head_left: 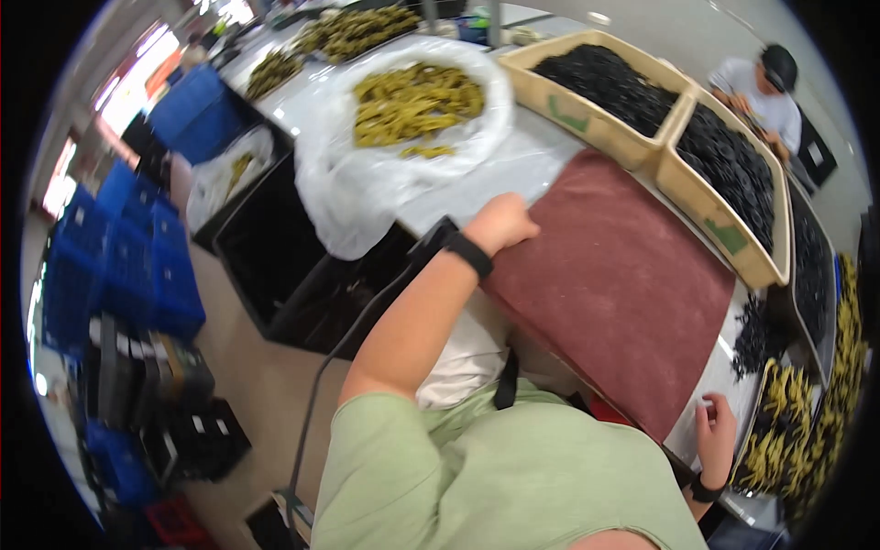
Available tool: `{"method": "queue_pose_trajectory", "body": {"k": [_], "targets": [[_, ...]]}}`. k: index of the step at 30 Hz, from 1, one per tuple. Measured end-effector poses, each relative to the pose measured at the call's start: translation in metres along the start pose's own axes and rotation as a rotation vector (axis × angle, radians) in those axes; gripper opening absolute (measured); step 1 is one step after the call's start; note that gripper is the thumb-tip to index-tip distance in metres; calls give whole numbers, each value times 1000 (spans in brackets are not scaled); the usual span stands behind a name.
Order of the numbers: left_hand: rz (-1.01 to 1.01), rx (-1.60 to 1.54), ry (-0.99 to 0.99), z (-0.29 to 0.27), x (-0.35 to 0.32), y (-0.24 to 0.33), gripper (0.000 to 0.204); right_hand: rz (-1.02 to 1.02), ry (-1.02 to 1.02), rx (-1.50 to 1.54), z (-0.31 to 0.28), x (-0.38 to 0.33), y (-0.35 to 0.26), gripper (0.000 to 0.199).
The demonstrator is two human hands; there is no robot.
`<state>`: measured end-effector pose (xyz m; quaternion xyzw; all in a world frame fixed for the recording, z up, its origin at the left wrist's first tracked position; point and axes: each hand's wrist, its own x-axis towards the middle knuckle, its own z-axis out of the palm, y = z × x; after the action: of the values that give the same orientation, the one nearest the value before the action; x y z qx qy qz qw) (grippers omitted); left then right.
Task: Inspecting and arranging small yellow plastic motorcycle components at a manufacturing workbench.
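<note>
Sheet, dark red point(614, 284), one: lay flat across the pale table point(533, 174), in front of the person, its near edge beside the green shirt point(513, 467).

Left hand point(502, 223): at the sheet's left edge, fingers curled together, the sheet extending rightward from them; whether they were clamped on its edge could not be told.

Right hand point(718, 426): beyond the sheet's lower right corner, just beside it and apart from it; fingers loosely bent, thumb apart from them, nothing held.

Cream bins, two point(587, 128) point(697, 203): beyond the sheet, filled with black pieces.

Plastic bag, clear point(339, 174): left of the sheet, yellow-green strips point(412, 101) on it.
</note>
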<state>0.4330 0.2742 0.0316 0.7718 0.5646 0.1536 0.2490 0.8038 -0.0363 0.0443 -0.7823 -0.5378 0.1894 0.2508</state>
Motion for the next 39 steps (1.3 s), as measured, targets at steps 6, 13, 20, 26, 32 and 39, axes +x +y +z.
{"method": "queue_pose_trajectory", "body": {"k": [6,13,20,26,32,39], "targets": [[16,-198,-13,-5,-7,13,42,-132,130,-79,7,-10,21,13],[166,-378,67,-4,-19,3,74,-74,450,-214,45,-1,10,11],[95,176,-221,-30,-12,7,47,32,526,-229,39,1,-7,12],[669,246,-32,-14,44,-5,61,106,565,-253,36,-2,-15,11],[673,451,-233,3,52,4,85,133,596,-230,37,-7,-12,10],[614,579,-177,2,48,9,89,149,663,-233,42,-5,-10,11]]}}
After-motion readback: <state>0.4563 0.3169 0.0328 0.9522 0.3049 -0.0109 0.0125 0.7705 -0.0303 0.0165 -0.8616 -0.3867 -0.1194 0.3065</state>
